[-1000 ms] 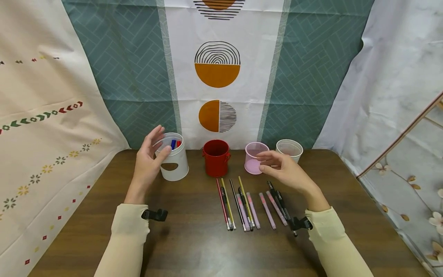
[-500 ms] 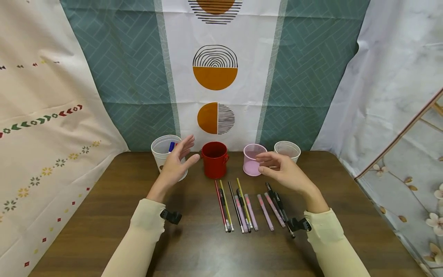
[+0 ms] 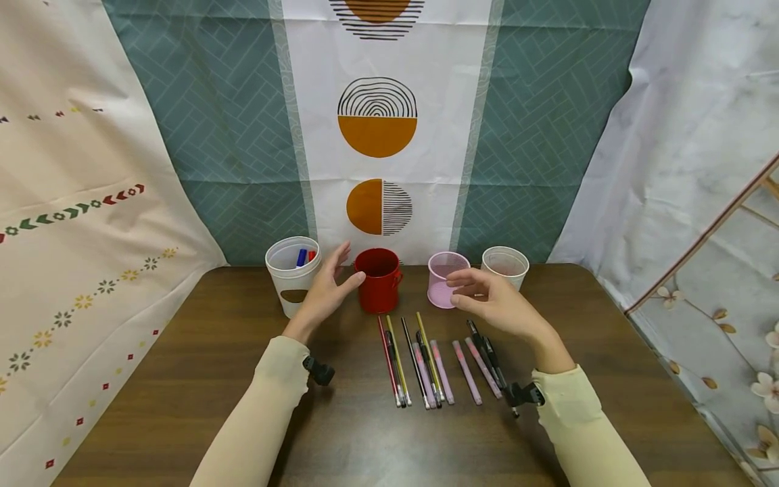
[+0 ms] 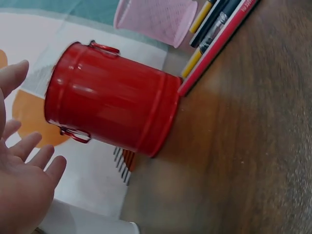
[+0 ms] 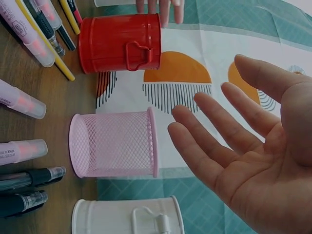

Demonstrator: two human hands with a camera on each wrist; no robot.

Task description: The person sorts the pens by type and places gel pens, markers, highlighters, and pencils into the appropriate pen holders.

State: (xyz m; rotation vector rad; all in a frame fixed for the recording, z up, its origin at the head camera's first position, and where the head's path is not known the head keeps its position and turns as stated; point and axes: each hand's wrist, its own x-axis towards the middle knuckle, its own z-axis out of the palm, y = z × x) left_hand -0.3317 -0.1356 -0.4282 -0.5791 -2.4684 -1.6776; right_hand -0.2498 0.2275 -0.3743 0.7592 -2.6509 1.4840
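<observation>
My left hand (image 3: pixel 329 289) hovers just left of a red metal bucket (image 3: pixel 379 287), its thumb near the bucket's rim and its fingers spread. Nothing is in its grasp; in the left wrist view a gap shows between fingers and bucket (image 4: pixel 112 97). My right hand (image 3: pixel 498 302) hangs in the air before a pink mesh cup (image 3: pixel 439 292) and a white bucket (image 3: pixel 506 260), fingers loosely bent and holding nothing. In the right wrist view, the mesh cup (image 5: pixel 114 144) stands apart from the fingertips (image 5: pixel 178 129).
A white container (image 3: pixel 286 284) with a blue and a red marker stands at the back left. Several pencils (image 3: pixel 389 362), pink highlighters (image 3: pixel 466 372) and black pens (image 3: pixel 489 352) lie on the brown table (image 3: pixel 359 433). A patterned cloth (image 3: pixel 243 135) hangs behind.
My left hand has moved right, from beside the white container to beside the red bucket. The right hand stays nearly in place. The view has shifted slightly.
</observation>
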